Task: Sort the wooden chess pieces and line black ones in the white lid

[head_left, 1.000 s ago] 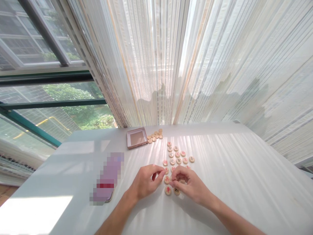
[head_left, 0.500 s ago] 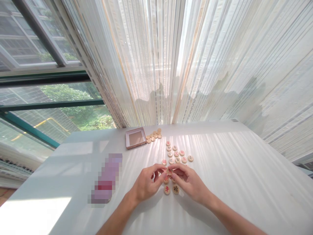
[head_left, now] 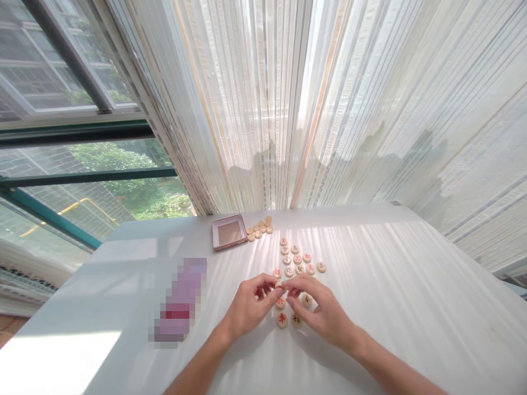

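Xiangqi pieces, round and wooden with red or black characters, lie face up in rows on the white table. Between the thumb and fingers of my left hand [head_left: 251, 304] is a small wooden xiangqi piece [head_left: 279, 285], tipped on its edge above the rows. My right hand [head_left: 319, 302] is just right of it, its index fingertip at or beside that piece and its thumb held apart below. Under the hands, a red piece [head_left: 281, 320] and a black piece [head_left: 296, 319] form the nearest row. A black piece [head_left: 307, 299] shows behind the right thumb. My hands hide part of the rows.
An open shallow box [head_left: 229, 233] stands at the table's far edge, with several blank-side-up pieces [head_left: 259, 228] beside it. A blurred purple item [head_left: 181, 302] lies on the left. Strip curtains [head_left: 263, 109] hang behind the white table [head_left: 391, 307], and a window is at left.
The piece held by both hands now sits slightly left, in my left fingers. My right thumb has drawn away from it, and a black piece has come into sight behind that thumb.
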A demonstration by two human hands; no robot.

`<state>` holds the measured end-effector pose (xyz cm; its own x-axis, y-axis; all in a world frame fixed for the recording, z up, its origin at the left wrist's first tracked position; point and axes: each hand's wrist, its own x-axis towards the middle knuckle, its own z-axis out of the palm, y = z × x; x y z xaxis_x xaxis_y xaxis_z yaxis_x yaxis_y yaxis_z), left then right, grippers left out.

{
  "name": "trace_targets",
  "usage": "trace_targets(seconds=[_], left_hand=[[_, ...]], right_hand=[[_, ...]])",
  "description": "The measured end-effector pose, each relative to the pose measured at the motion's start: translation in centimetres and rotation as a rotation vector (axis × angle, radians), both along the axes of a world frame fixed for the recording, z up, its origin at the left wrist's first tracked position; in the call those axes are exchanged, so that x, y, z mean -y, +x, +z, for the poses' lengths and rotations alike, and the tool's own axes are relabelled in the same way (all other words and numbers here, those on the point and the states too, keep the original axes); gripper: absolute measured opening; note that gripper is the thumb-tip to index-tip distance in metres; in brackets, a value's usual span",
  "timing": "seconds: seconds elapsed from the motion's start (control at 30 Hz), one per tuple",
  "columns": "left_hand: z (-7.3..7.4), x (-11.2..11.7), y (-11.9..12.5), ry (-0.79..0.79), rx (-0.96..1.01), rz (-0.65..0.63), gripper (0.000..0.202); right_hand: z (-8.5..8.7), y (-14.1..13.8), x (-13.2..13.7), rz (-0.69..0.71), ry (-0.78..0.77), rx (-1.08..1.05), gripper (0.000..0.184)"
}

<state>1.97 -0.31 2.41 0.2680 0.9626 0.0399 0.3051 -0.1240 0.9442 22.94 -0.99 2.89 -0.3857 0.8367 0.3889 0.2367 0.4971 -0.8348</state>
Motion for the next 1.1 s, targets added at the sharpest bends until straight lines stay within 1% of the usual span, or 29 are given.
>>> trace_targets(seconds=[0.1, 0.17, 0.23, 0.3, 0.4, 0.5, 0.57, 0.7, 0.9, 1.1], left_hand=[[0.0, -0.5, -0.5, -0.067, 0.163, 0.083, 0.037], [0.1, -0.8, -0.8, -0.083, 0.25, 0.109, 0.043], [0.2, -1.0, -1.0, -0.089, 0.295, 0.122, 0.042], [0.2, -1.1, -1.0, -0.109, 0.309, 0.131, 0.04], [0.2, -1.1, -0.8, -0.153, 0.313, 0.137, 0.043], [0.1, -1.1, -0.8, -0.158, 0.333, 0.131, 0.048], [0.1, -1.0, -0.8, -0.152, 0.336, 0.122, 0.046], [-0.1, -0.8, -0.8, -0.137, 0.289, 0.104, 0.037], [0.0, -0.9, -0.9, -0.137, 0.292, 0.147, 0.029], [0.2, -0.9, -0.9, -0.158, 0.268, 0.166, 0.037]], right_hand=[[0.1, 0.4, -0.2, -0.087, 0.012, -0.024, 0.022], [0.2, 0.7, -0.3, -0.164, 0.017, -0.045, 0.019], [0.4, 1.0, -0.5, -0.222, 0.017, -0.061, 0.017], [0.5, 1.1, -0.7, -0.242, 0.013, -0.067, 0.016], [0.6, 1.1, -0.8, -0.249, 0.018, -0.055, 0.016], [0.5, 1.0, -0.8, -0.245, 0.034, -0.032, 0.016], [0.3, 0.9, -0.8, -0.243, 0.036, -0.021, 0.016], [0.2, 0.8, -0.7, -0.214, 0.033, -0.006, 0.016], [0.3, 0.7, -0.6, -0.127, 0.074, 0.003, 0.015], [0.2, 0.9, -0.7, -0.131, 0.071, 0.016, 0.015]])
